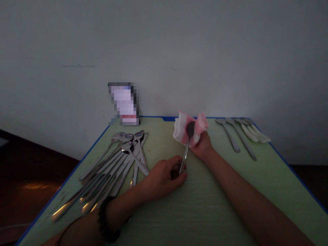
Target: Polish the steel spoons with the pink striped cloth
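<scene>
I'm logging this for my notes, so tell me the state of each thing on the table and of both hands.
Spoon: held upright-tilted, bowl against the cloth.
Cloth: pink and white, bunched in the right hand.
Left hand: gripping the spoon's handle.
Left pile of spoons: lying heaped.
Right spoons: laid side by side.
Table: green, blue-edged.

We see a table (230, 205) set against the wall (179, 51). On its left part lies a pile of spoons (115, 164), handles pointing toward the near left corner. On the far right part lie four more spoons (241, 135) side by side, bowls toward the wall. Between the two groups, the left hand (164, 177) rests on the table and grips the handle end of a spoon (186, 147); behind it and slightly right, the right hand (202, 145) holds a cloth (188, 128) around that spoon's bowl. A card (124, 104) stands at the far left edge, against the wall.
</scene>
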`<action>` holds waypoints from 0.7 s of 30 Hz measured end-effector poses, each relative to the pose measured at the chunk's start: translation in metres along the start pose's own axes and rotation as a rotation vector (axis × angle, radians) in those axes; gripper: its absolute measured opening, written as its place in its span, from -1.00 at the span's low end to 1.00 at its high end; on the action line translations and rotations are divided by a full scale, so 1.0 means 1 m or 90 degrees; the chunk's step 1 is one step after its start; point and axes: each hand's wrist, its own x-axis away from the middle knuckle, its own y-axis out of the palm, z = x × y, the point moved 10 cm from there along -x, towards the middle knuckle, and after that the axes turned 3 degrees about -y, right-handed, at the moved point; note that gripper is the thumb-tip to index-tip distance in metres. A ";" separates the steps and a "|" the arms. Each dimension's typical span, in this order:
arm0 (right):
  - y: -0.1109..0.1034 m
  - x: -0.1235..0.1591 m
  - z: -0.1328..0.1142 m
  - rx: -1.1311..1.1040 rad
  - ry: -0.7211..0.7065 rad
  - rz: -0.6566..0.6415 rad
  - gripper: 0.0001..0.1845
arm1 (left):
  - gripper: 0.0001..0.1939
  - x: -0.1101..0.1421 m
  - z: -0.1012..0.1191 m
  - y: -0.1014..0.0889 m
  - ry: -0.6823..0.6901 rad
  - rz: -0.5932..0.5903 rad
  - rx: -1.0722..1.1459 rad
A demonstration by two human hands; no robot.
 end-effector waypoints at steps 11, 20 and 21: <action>0.019 0.006 -0.002 -0.141 0.060 -0.104 -0.43 | -0.66 0.000 -0.001 0.001 -0.005 -0.013 0.029; 0.000 0.006 0.015 -0.020 0.098 0.038 -0.75 | -0.35 0.001 -0.001 -0.005 0.021 0.049 0.069; 0.000 0.007 0.016 -0.013 0.104 0.038 -0.76 | -0.35 0.001 0.000 -0.005 0.024 0.051 0.075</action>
